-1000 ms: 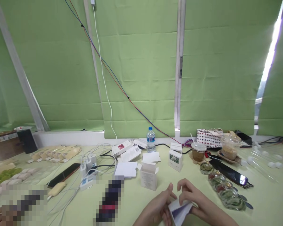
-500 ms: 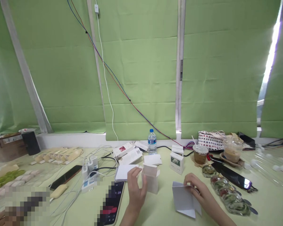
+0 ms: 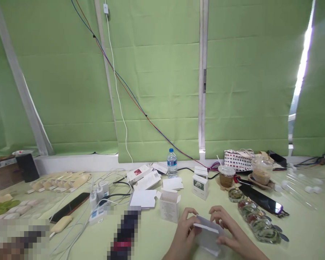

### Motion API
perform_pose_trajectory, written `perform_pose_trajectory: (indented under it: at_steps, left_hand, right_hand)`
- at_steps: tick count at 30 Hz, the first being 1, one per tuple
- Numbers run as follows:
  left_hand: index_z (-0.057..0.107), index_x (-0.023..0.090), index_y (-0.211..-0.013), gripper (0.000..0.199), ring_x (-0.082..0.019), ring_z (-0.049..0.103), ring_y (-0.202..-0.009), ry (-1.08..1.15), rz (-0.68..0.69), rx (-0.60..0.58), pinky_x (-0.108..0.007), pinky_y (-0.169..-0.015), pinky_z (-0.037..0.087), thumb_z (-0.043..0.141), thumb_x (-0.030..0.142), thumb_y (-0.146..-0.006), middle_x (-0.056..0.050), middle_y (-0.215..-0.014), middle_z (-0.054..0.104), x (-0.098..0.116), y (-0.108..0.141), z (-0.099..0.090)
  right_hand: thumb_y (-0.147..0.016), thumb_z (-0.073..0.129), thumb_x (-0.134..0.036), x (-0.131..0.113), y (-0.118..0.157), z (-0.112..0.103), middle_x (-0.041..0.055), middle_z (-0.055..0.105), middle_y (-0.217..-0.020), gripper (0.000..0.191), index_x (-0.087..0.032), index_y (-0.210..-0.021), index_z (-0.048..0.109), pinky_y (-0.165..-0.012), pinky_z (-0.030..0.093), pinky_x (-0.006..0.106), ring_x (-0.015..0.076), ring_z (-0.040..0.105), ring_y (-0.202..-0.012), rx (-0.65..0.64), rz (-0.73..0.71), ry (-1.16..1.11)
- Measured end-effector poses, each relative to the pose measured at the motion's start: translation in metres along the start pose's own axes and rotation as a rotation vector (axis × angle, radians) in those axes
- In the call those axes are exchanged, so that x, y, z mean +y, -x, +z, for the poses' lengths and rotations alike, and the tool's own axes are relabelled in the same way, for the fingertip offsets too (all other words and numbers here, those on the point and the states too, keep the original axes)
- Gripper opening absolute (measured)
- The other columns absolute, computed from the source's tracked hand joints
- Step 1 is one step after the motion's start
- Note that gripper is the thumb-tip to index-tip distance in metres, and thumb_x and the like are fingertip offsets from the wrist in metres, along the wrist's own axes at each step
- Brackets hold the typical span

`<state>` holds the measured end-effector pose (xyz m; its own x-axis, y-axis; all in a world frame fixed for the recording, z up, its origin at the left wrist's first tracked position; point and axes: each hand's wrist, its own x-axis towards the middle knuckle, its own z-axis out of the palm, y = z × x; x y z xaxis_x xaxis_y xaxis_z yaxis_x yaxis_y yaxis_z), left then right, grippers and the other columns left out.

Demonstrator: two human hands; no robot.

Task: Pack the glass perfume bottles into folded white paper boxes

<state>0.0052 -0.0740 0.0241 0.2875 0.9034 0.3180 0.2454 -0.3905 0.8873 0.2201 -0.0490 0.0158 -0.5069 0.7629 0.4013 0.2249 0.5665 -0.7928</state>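
Note:
A folded white card piece (image 3: 208,239) is between my two hands near the table's front edge, tilted. My left hand (image 3: 184,231) grips its left side with bent fingers. On its right side, my right hand (image 3: 229,229) holds it between thumb and fingers. Just left and behind stands a small white box (image 3: 169,206) with its top flaps open, touched by neither hand. Flat white cards (image 3: 143,199) lie further left, and another white piece (image 3: 172,183) lies behind the open box. A closed white box with a picture (image 3: 200,187) stands behind my hands.
A water bottle (image 3: 172,164) stands at the back beside several lying boxes (image 3: 147,180). To the right are a drink cup (image 3: 226,177), a black case (image 3: 262,200) and clear packets (image 3: 265,231). Chargers and cables (image 3: 99,196) and a dark phone (image 3: 70,206) lie left.
My left hand has left the open box and moved right onto the folded card. My right hand now holds that card closer in, turned and lower. The view has shifted slightly.

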Motion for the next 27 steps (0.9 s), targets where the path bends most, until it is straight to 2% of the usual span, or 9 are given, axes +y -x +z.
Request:
perform_pose_trajectory:
  at_steps: [4, 10, 15, 17, 18, 20, 21, 23, 27]
  left_hand:
    - [0.062, 0.019, -0.076, 0.018, -0.015, 0.051, -0.077, 0.053, -0.008, 0.020, -0.022, -0.062, 0.039, 0.047, 0.012, -0.083, -0.006, -0.106, 0.047, 0.001, 0.000, -0.006]
    - [0.062, 0.019, -0.077, 0.021, -0.015, 0.052, -0.079, -0.036, 0.015, 0.006, -0.023, -0.066, 0.042, 0.045, 0.008, -0.081, -0.006, -0.106, 0.047, -0.002, -0.001, -0.004]
    - [0.058, 0.023, -0.099, 0.027, -0.012, 0.054, -0.069, -0.253, 0.203, 0.004, -0.024, -0.064, 0.047, 0.042, 0.006, -0.084, -0.007, -0.115, 0.048, -0.011, 0.006, -0.003]
    - [0.048, 0.029, -0.117, 0.040, -0.013, 0.057, -0.075, -0.402, 0.425, 0.133, -0.026, -0.070, 0.050, 0.049, 0.008, -0.083, -0.008, -0.123, 0.047, -0.017, 0.013, -0.016]
    - [0.043, 0.031, -0.123, 0.047, -0.016, 0.057, -0.085, -0.481, 0.543, 0.267, -0.029, -0.077, 0.050, 0.053, 0.009, -0.083, -0.008, -0.123, 0.047, -0.019, 0.016, -0.025]
    - [0.039, 0.031, -0.125, 0.052, -0.022, 0.052, -0.106, -0.558, 0.635, 0.671, -0.037, -0.092, 0.044, 0.056, 0.010, -0.081, -0.007, -0.118, 0.046, -0.023, 0.019, -0.048]
    - [0.038, 0.029, -0.124, 0.051, -0.024, 0.047, -0.112, -0.541, 0.581, 0.845, -0.041, -0.098, 0.040, 0.059, 0.013, -0.080, -0.008, -0.118, 0.045, -0.024, 0.018, -0.058]
    - [0.036, 0.024, -0.125, 0.055, -0.029, 0.041, -0.121, -0.418, 0.363, 0.966, -0.049, -0.104, 0.033, 0.064, 0.023, -0.077, -0.010, -0.124, 0.042, -0.024, 0.013, -0.074]
    - [0.027, 0.020, -0.132, 0.098, -0.036, 0.033, -0.132, -0.128, 0.003, 0.824, -0.050, -0.109, 0.027, 0.079, 0.031, -0.051, -0.015, -0.139, 0.035, -0.031, -0.006, -0.072]
  right_hand:
    - [-0.077, 0.060, -0.061, -0.008, 0.006, -0.007, 0.0066, 0.045, -0.117, 0.040, -0.027, -0.096, 0.056, -0.067, 0.042, 0.028, 0.0156, 0.046, -0.071, -0.043, -0.002, 0.021]
    - [-0.088, 0.055, -0.037, -0.013, 0.002, -0.003, 0.0051, 0.049, -0.110, 0.013, -0.024, -0.090, 0.055, -0.065, 0.041, 0.024, 0.0121, 0.048, -0.065, -0.121, 0.038, 0.053]
    - [-0.094, 0.040, -0.025, -0.014, -0.001, 0.001, 0.0039, 0.053, -0.096, 0.019, -0.023, -0.080, 0.052, -0.070, 0.043, 0.024, 0.0153, 0.053, -0.076, -0.090, -0.029, 0.108]
    - [-0.094, 0.037, -0.023, -0.015, -0.003, 0.000, 0.0041, 0.055, -0.093, 0.021, -0.023, -0.079, 0.053, -0.070, 0.042, 0.024, 0.0162, 0.054, -0.078, -0.036, -0.067, 0.123]
    - [-0.094, 0.037, -0.024, -0.016, -0.004, -0.001, 0.0045, 0.056, -0.093, 0.022, -0.023, -0.079, 0.053, -0.068, 0.042, 0.025, 0.0165, 0.054, -0.077, -0.001, -0.080, 0.113]
    - [-0.095, 0.039, -0.027, -0.022, -0.011, -0.002, 0.0055, 0.056, -0.093, 0.023, -0.022, -0.078, 0.054, -0.063, 0.041, 0.025, 0.0165, 0.054, -0.074, 0.094, -0.090, 0.058]
    - [-0.095, 0.040, -0.029, -0.027, -0.016, -0.002, 0.0058, 0.057, -0.094, 0.024, -0.022, -0.077, 0.054, -0.060, 0.040, 0.025, 0.0163, 0.053, -0.072, 0.148, -0.089, 0.020]
    - [-0.094, 0.042, -0.032, -0.041, -0.031, 0.002, 0.0052, 0.056, -0.091, 0.025, -0.021, -0.075, 0.054, -0.055, 0.038, 0.024, 0.0153, 0.050, -0.067, 0.255, -0.088, -0.065]
    - [-0.094, 0.043, -0.035, -0.070, -0.077, 0.025, 0.0019, 0.052, -0.080, 0.024, -0.021, -0.079, 0.055, -0.052, 0.038, 0.025, 0.0141, 0.046, -0.060, 0.339, -0.132, -0.177]
